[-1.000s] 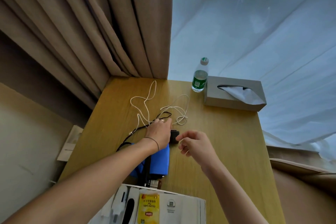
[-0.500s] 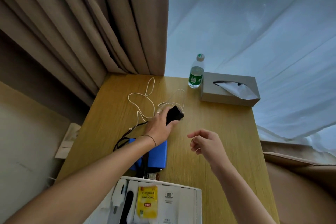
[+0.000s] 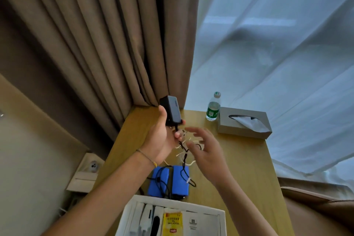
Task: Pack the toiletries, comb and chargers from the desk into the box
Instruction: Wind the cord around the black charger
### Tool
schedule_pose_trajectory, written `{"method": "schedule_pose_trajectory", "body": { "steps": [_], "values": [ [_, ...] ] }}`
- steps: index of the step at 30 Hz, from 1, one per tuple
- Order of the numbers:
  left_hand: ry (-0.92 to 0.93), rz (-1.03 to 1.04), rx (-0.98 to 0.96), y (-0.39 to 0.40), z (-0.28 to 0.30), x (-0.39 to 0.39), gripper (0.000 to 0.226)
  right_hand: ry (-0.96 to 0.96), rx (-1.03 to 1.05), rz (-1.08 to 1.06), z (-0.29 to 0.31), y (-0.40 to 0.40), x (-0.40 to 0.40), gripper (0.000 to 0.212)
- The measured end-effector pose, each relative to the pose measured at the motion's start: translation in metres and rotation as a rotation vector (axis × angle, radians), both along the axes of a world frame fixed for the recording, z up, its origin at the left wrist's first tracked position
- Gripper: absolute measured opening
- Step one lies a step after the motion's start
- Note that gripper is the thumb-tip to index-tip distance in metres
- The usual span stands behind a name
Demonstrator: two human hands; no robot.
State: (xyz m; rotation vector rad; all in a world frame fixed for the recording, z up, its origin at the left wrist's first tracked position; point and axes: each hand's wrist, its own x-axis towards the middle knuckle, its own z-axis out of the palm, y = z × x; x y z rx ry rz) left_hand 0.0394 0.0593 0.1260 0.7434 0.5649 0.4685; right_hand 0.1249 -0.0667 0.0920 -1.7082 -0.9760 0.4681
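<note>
My left hand (image 3: 160,140) holds a black charger brick (image 3: 171,110) raised above the wooden desk (image 3: 249,168). Its black cable (image 3: 183,159) hangs down to the blue battery packs (image 3: 169,182) lying on the desk. My right hand (image 3: 207,151) is spread beside the cable, fingers apart, holding nothing. A white cable (image 3: 188,151) lies tangled on the desk beneath both hands. The white box (image 3: 203,210) sits at the near edge with white sachets, a dark comb (image 3: 155,225) and a yellow tea packet (image 3: 172,224) inside.
A water bottle (image 3: 213,107) and a grey tissue box (image 3: 244,122) stand at the desk's far right. Brown curtains (image 3: 107,44) hang at the far left, sheer white curtain to the right. A wall socket plate (image 3: 88,172) is left of the desk.
My left hand has lifted the black charger brick off the desk and turned it upright, pulling its cable up. My right hand opened and moved in beside the cable.
</note>
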Motion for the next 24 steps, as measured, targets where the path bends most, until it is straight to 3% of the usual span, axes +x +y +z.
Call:
{"method": "schedule_pose_trajectory", "body": {
  "steps": [4, 7, 9, 18, 22, 24],
  "values": [
    [-0.083, -0.039, -0.15, 0.005, 0.027, -0.025, 0.071, 0.076, -0.016, 0.105, 0.015, 0.017, -0.022, 0.033],
    [-0.122, -0.004, -0.173, 0.01, 0.044, -0.041, 0.038, 0.005, -0.103, 0.158, 0.014, 0.022, -0.031, 0.022],
    [-0.12, -0.003, -0.156, 0.01, 0.053, -0.05, 0.03, -0.041, -0.144, 0.174, 0.01, 0.025, -0.034, 0.015],
    [-0.168, 0.054, -0.065, 0.02, 0.069, -0.075, 0.044, -0.334, -0.463, 0.051, -0.036, 0.019, -0.027, 0.017],
    [-0.114, 0.1, -0.096, 0.019, 0.057, -0.075, 0.066, -0.332, -0.281, 0.055, -0.025, 0.022, -0.033, 0.024],
    [-0.11, 0.099, -0.124, 0.018, 0.053, -0.074, 0.068, -0.174, -0.171, 0.154, -0.011, 0.029, -0.043, 0.022]
  ]
}}
